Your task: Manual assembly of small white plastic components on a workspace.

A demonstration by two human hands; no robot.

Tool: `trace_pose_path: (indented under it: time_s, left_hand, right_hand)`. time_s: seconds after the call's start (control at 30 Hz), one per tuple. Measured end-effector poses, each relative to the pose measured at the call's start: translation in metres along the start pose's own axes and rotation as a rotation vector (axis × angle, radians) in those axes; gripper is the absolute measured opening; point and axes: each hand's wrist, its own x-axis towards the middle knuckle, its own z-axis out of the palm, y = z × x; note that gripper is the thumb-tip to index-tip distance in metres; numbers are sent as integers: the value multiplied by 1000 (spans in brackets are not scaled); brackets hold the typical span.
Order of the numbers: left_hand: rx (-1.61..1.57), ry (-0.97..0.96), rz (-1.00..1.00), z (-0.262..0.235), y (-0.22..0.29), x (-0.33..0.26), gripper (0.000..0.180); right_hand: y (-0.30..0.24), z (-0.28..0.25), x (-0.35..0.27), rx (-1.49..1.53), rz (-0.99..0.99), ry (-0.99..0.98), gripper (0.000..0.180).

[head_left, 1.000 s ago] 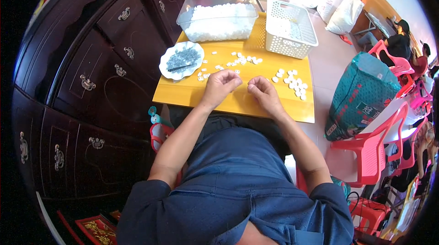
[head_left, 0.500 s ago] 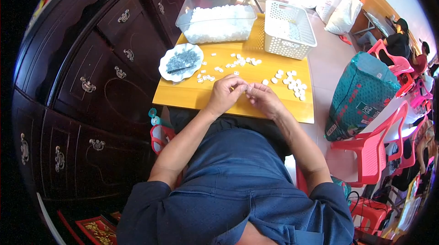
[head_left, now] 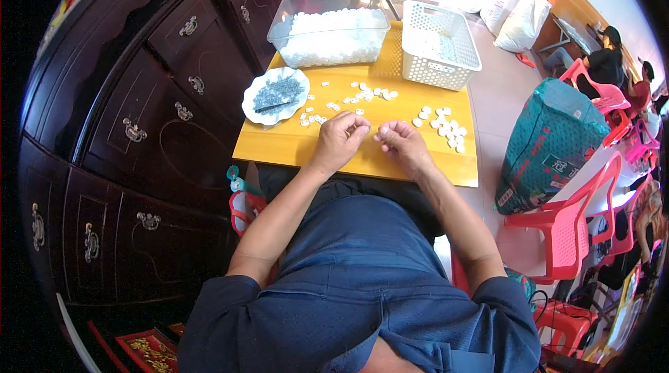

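Observation:
Over the near part of the yellow table, my left hand is closed, thumb and forefinger pinched together. A small gap parts it from my right hand, whose thumb and fingers are also drawn into a pinch. Whatever either pinch holds is too small to make out. Beyond my left hand lie several small white rectangular pieces with dark marks. Round white pieces form a loose group right of my right hand, and more white pieces lie farther back.
A scalloped white dish holds small grey-blue parts and a dark stick-like tool. Behind stand a clear bin of white pieces and a white perforated basket. Dark cabinets flank the left; a teal bag and pink chairs the right.
My hands have drawn apart from touching fingertips, leaving a small gap. The single white disc just beyond my right hand no longer shows.

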Motion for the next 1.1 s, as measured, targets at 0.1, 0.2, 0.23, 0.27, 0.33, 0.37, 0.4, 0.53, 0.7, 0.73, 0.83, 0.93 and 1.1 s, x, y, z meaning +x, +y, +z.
trace_pose_path:
  time_s: [0.1,0.2,0.23,0.27,0.33,0.37,0.4,0.53,0.7,0.73,0.83,0.93,1.1]
  left_hand:
    - [-13,-25,-25,1,-3,-3,6]
    - [-51,-56,-46,3,-1,-4,6]
    - [-77,-61,-52,3,1,-4,6]
    - [-77,-62,-53,3,2,-4,6]
    - [-61,-66,-18,2,4,-3,6]
    - [-61,-67,-20,2,3,-3,6]
    - [-62,-68,-21,2,2,-3,6]
    - [-74,-78,-33,3,2,-3,6]
    - [-71,-86,-46,3,2,-3,6]
    - [-87,-89,-46,3,2,-3,6]
    - [-84,-104,-53,3,1,-4,5]
    - [-91,-111,-62,4,-1,-5,6]
    - [-127,-97,-69,6,-5,-6,5]
  right_hand:
    - [-5,2,-2,55,10,23,13]
    - [-4,2,-2,51,11,33,12]
    - [-5,2,-3,49,11,16,12]
    - [-5,3,-3,47,12,-1,11]
    - [-7,5,-5,32,5,-1,11]
    - [-7,5,-5,16,-4,-1,11]
    - [-7,6,-5,17,-2,-1,11]
    - [-8,7,-6,4,-3,22,11]
    - [-9,7,-5,-29,-15,17,11]
    - [-8,7,-5,-36,-19,15,11]
    - [-6,5,-5,-48,-28,15,12]
    - [-6,5,-5,-57,-32,19,12]
    - [-7,6,-6,-62,-32,23,12]
